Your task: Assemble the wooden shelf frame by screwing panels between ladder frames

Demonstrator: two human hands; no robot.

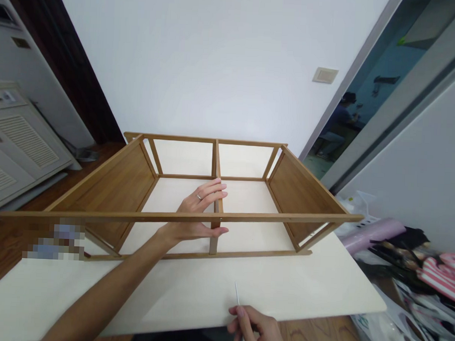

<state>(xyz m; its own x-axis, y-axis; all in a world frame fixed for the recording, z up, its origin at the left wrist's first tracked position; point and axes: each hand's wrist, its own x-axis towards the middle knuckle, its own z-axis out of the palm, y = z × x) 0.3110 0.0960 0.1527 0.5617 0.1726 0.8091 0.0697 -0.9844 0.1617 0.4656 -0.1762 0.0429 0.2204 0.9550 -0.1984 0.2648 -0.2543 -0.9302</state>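
A wooden shelf frame (285, 218) with solid end panels lies on its side on the white table. Reaching through from the near side, my left hand (199, 199) grips its middle crosspiece (217, 165), fingers over the upper part and thumb lower down. A ring is on one finger. In front of the frame, at the table's near edge, my right hand (256, 328) holds a slim screwdriver (237, 293) with its thin metal shaft pointing up and away. Its handle is mostly hidden in my fingers, and the tip is apart from the wood.
The white table (301, 289) stands against a wall with a light switch (325, 75). At right are a purple roll (377, 235), striped cloth (443, 275) and plastic bags. A louvered cabinet (21, 136) is at left. Through the doorway sits another person (337, 122).
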